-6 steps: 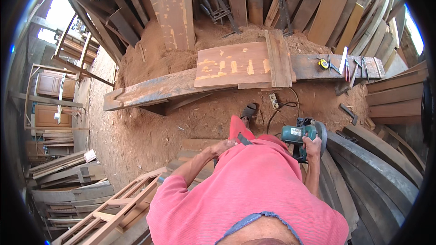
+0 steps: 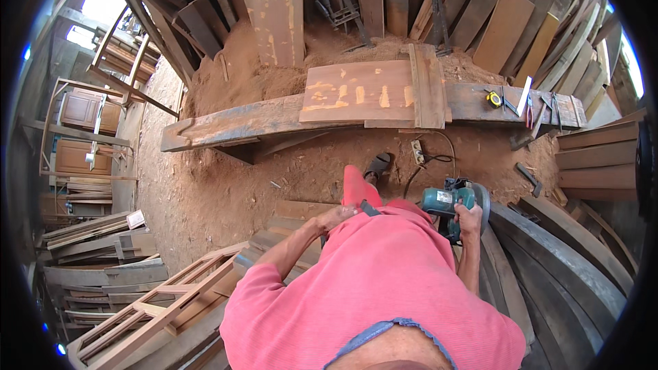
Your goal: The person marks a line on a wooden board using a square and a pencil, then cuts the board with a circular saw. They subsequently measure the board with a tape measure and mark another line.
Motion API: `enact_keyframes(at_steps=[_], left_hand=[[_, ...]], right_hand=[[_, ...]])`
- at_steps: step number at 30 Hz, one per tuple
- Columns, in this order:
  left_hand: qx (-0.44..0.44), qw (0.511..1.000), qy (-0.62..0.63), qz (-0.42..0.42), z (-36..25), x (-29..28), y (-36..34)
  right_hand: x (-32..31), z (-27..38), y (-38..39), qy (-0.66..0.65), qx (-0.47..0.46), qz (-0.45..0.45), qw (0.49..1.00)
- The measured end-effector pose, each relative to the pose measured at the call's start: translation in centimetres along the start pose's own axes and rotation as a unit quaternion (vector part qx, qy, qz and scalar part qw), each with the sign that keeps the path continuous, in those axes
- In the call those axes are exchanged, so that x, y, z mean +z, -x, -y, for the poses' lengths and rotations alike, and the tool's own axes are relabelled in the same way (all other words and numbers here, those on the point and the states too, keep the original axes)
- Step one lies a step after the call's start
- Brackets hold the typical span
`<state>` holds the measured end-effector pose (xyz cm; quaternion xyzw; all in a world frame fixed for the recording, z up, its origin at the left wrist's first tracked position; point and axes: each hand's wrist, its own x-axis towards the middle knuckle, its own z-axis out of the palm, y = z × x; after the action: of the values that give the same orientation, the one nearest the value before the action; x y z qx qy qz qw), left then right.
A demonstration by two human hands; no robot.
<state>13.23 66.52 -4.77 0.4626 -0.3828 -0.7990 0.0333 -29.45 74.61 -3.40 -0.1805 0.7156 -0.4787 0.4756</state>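
My right hand (image 2: 468, 219) is wrapped round the handle of a green circular saw (image 2: 439, 200), held at my right side with its grey round blade guard (image 2: 482, 204) facing outward. My left hand (image 2: 337, 218) is at my left thigh, fingers curled, beside a dark strip (image 2: 370, 210) against my red clothing; whatever it grips is hidden. Ahead, a wooden panel (image 2: 356, 92) with pale filler patches lies across a long thick beam (image 2: 233, 123). A narrower board (image 2: 426, 85) rests crosswise on the panel's right end.
On the beam's right end lie a yellow tape measure (image 2: 493, 99), pliers (image 2: 529, 113) and other hand tools. A socket strip (image 2: 417, 152) with a black cord sits on the dusty ground. Planks lean along the back; curved timbers (image 2: 562, 247) are stacked right, a wooden frame (image 2: 157, 301) lower left.
The view has shifted slightly, so the bench and boards appear a little higher and further right. Both hands keep their places, and the circular saw stays in my right hand.
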Motion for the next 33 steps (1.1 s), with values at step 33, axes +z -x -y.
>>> enact_keyframes(at_steps=[33], left_hand=[[0.232, 0.655, -0.674, -0.252, -34.2, 1.6, 0.0]], right_hand=[[1.8, -4.9, -1.7, 0.038, 0.048, -0.005, 0.998]])
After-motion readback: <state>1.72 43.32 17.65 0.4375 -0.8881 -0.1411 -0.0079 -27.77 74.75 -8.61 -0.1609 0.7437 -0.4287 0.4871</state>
